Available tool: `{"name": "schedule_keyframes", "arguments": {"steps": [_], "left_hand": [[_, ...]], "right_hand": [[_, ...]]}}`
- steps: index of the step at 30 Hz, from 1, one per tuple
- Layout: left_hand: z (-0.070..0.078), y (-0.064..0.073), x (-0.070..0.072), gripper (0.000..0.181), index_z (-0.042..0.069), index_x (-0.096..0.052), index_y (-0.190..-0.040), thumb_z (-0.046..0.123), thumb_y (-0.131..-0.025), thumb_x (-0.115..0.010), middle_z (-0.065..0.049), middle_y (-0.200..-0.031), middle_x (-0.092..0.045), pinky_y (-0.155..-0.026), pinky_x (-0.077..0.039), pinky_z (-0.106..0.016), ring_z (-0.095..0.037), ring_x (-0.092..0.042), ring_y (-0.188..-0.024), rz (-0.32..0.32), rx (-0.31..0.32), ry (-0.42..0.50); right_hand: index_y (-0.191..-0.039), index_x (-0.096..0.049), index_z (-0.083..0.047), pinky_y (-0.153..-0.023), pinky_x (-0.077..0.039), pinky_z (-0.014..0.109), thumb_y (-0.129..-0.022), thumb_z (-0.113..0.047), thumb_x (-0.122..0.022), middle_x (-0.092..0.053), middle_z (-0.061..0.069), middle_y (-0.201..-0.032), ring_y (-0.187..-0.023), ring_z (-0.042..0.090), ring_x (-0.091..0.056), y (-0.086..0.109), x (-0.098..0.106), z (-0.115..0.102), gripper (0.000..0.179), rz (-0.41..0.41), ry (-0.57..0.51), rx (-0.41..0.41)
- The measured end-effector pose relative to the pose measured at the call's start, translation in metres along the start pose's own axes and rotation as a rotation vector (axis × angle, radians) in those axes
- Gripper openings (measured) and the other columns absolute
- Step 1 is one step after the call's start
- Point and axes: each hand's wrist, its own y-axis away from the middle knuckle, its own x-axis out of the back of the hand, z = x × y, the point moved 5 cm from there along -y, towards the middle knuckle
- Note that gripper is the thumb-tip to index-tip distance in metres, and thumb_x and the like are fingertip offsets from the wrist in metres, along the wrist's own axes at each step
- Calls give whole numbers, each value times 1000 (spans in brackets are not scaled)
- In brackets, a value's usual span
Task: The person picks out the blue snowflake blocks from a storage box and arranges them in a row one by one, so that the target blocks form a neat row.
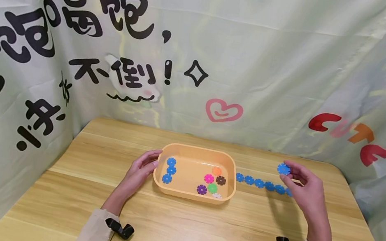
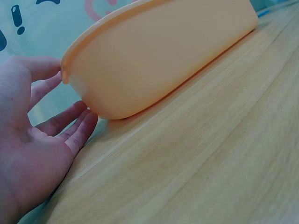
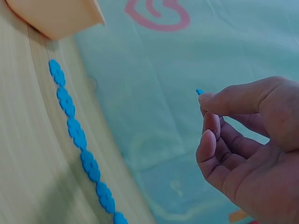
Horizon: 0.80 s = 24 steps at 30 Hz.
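My right hand [image 1: 304, 187] pinches a blue snowflake disc [image 1: 283, 169] between thumb and fingertips, raised above the table. In the right wrist view only a small blue edge of that disc [image 3: 199, 92] shows past the thumb. Below this hand, a row of several blue snowflake discs [image 1: 259, 183] runs along the table from the basin's right end; the hand hides its far right part. My left hand [image 1: 138, 174] rests against the left end of a peach plastic basin [image 1: 189, 195], with extended fingers touching its rim and side wall.
Inside the basin, three blue discs [image 1: 171, 170] lie at the left. Several others, among them a pink disc [image 1: 209, 178], a purple disc [image 1: 202, 189] and a brown disc [image 1: 220, 180], are at the right. A printed curtain [image 1: 278, 75] hangs behind the wooden table [image 1: 177, 226].
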Motion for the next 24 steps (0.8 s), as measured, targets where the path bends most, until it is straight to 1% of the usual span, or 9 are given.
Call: {"name": "schedule_keyframes", "arguments": {"steps": [6, 9, 14, 18, 21, 24], "left_hand": [[1, 0, 0, 39, 16, -57, -142, 23, -104, -62, -10, -144, -54, -99, -53, -30, -29, -50, -134, -2, -9, 3], [1, 0, 0, 39, 16, -57, -143, 24, -104, -62, -10, -144, -54, -99, -53, -30, -28, -50, -134, -3, -8, 1], [0, 0, 0, 39, 16, -58, -142, 23, -105, -61, -10, -145, -54, -100, -52, -31, -28, -50, -134, -1, -10, 6], [0, 0, 1, 38, 16, -58, -142, 22, -105, -61, -10, -145, -53, -101, -52, -31, -28, -49, -135, -1, -10, 11], [0, 0, 0, 39, 15, -57, -142, 23, -105, -61, -10, -145, -53, -102, -51, -30, -28, -49, -135, -5, -7, 16], [0, -1, 0, 39, 15, -57, -143, 23, -105, -61, -10, -146, -53, -102, -51, -30, -28, -48, -136, -7, -5, 18]], "right_hand": [[-136, -62, 2, -71, -48, 7, -98, -15, -71, -65, 4, -103, -87, -3, -56, 2, 10, 15, 42, 9, 33, -18], [-136, -62, 2, -68, -48, 9, -98, -16, -72, -64, -1, -101, -87, -5, -55, 3, 15, 25, 43, 12, 51, -43], [-135, -61, 4, -68, -48, 8, -97, -17, -73, -63, -9, -99, -88, -8, -54, 6, 24, 42, 45, 25, 62, -86], [-136, -61, 3, -67, -48, 9, -98, -19, -72, -63, -4, -101, -87, -8, -52, 9, 28, 54, 45, 8, 90, -129], [-138, -59, 3, -66, -48, 10, -99, -22, -71, -63, -1, -104, -87, -5, -51, 12, 29, 63, 48, -17, 112, -185], [-140, -58, 3, -65, -49, 14, -99, -25, -70, -62, -2, -104, -85, -2, -51, 15, 31, 73, 50, -38, 120, -239]]}}
